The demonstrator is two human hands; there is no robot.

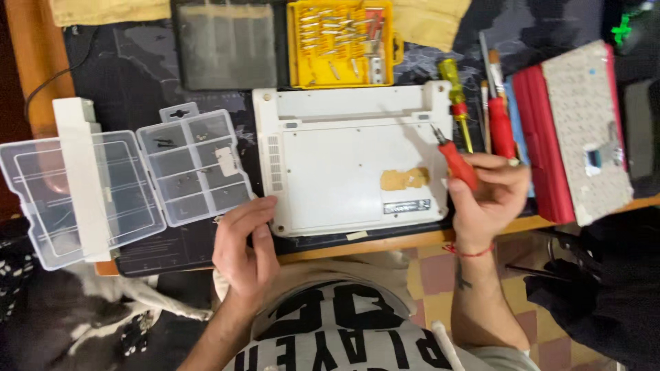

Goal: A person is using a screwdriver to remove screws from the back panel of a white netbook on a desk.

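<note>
A white laptop base (344, 172) lies upside down on a dark desk mat, with a tan patch on its right part. My right hand (485, 199) grips a small red-handled screwdriver (455, 159); its tip points up-left over the base's right edge. My left hand (246, 247) rests at the base's near-left corner, fingers slightly curled, holding nothing that I can see. A clear plastic compartment box (196, 168) with small screws stands open just left of it.
A yellow bit case (342, 42) and a grey tray (227, 45) lie at the back. A yellow-handled screwdriver (456, 96), a red tool (500, 124) and brushes lie right of the base. A red-edged keyboard part (584, 130) sits far right. A white bar (81, 178) crosses the box lid.
</note>
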